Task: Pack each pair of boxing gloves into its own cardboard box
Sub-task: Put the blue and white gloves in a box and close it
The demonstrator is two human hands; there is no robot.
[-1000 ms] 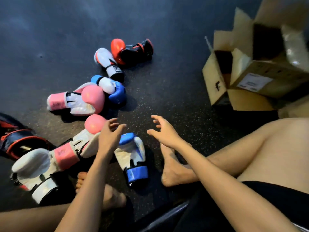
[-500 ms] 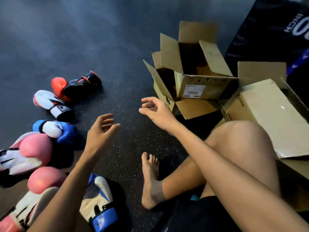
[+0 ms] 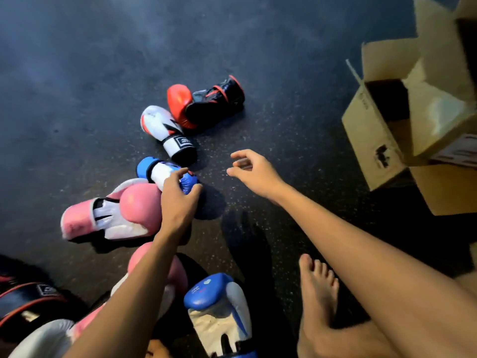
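Fingers of left hand curl round far blue glove; right hand hovers, fingers relaxed, empty.

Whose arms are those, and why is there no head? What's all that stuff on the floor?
The camera sits on the person's head and looks down, so you see what they see: their own arms, never their face. There is no machine here, just two bare hands. The left hand curls its fingers round the far blue glove; that is the only thing held. The right hand is open above the dark floor, holding nothing. More boxing gloves lie on the floor: a red and black glove, a white glove, a pink glove and a near blue glove. An open cardboard box stands at the right. The bare foot is the person's too.
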